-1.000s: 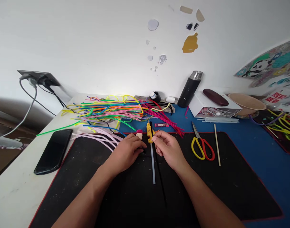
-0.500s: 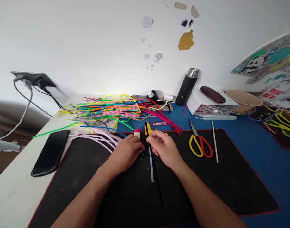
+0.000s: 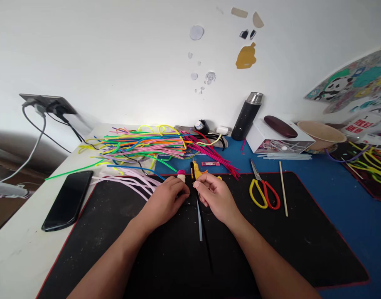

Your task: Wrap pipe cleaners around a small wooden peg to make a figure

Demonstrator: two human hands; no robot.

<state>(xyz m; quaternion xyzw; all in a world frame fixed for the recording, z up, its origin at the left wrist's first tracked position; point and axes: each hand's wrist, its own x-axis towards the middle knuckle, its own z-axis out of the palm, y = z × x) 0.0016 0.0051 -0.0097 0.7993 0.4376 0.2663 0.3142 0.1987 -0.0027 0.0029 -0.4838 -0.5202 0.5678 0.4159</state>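
One black stem (image 3: 208, 253) trails nearest, thin against the single dark mat (image 3: 318, 249), with one translucent glue stick (image 3: 200, 228) just beside it. Two hands work above the mat. The right hand (image 3: 215, 197) has thumb and forefinger pinched together on the black stem; the left hand (image 3: 169, 198) lies with fingers curled, and whether it grips anything I cannot tell. One yellow glue gun (image 3: 198, 170) is just beyond the right hand, between it and one small pink-topped cream piece (image 3: 181, 176), which stands near the left fingertips.

To the left, one phone (image 3: 66, 201) lies on the pale part of the table (image 3: 22, 236), its edge by the mat. To the right are one pair of scissors (image 3: 264, 193) with one yellow and one red handle loop, then one wooden stick (image 3: 283, 189).

Farther off, several lilac stems (image 3: 134, 182) lie before one heap of coloured stems (image 3: 146, 143), too tangled to count. One small pink packet (image 3: 210, 163) is near the glue gun.

At the back stand one black flask (image 3: 246, 118), tilted, and one white box (image 3: 255, 139) bearing one maroon case (image 3: 280, 126); one tan bowl (image 3: 323, 131) is just beside the box. On the wall (image 3: 131, 62) are one ochre cutout (image 3: 246, 57) and two beige pieces (image 3: 239, 12).
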